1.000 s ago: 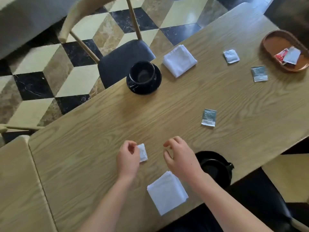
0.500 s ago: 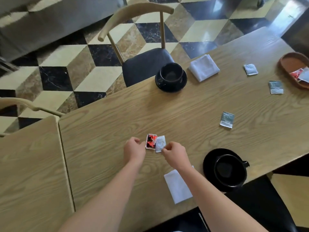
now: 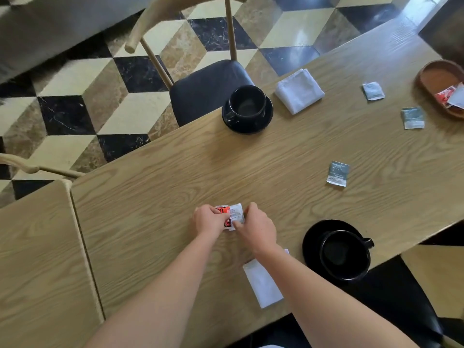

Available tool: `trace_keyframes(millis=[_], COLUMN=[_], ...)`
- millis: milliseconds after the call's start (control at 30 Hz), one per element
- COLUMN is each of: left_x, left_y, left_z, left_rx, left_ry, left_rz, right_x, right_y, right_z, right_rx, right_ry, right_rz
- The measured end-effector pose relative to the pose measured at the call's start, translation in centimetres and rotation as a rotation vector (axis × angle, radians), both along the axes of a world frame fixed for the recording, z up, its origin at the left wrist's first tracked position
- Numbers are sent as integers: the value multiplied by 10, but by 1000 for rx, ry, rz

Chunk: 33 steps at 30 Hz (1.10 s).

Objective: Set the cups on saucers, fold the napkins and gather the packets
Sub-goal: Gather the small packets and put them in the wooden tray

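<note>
Since half a second back both hands have closed in, so the red packet (image 3: 224,214) and white packet (image 3: 237,215) that lay side by side now overlap. Left hand (image 3: 209,220) pinches the red one, right hand (image 3: 256,227) pinches the white one, both right on the worktop (image 3: 155,202) between the two cup settings.

Handling-wise these look like thin, light sachets, floppy and a bit slick, so I'd pinch them flat by the edges and stack them rather than scoop.

Three more packets are still loose: one mid-table (image 3: 337,175), two near the brown tray (image 3: 438,80), which already holds a couple. Both black cups (image 3: 247,102) (image 3: 345,254) sit on saucers, and the napkins (image 3: 298,90) (image 3: 263,282) look folded.
</note>
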<state>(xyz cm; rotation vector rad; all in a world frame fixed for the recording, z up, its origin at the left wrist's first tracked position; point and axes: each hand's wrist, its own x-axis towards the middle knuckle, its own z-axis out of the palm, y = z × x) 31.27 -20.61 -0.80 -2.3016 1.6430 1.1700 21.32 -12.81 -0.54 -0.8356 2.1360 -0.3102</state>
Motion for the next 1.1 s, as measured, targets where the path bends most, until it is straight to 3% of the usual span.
trace_keyframes(millis=[200, 367, 533, 867, 1000, 1100], left_x=[4, -2, 5, 23, 22, 15], left_y=[9, 8, 11, 32, 43, 53], left_z=[4, 2, -3, 38, 62, 80], left_rx=[-88, -49, 26, 205, 268, 382], left_ry=[22, 17, 32, 762, 839, 967], left_rz=[35, 91, 63, 315, 312, 324], right_x=[5, 13, 17, -5, -9, -1], right_y=[-4, -4, 5, 32, 57, 76], right_z=[-5, -7, -8, 40, 73, 94], right_rx=[27, -19, -155, -309, -333, -305], right_ry=[49, 36, -115, -735, -866, -847], right_rz=[65, 96, -71, -604, -634, -573])
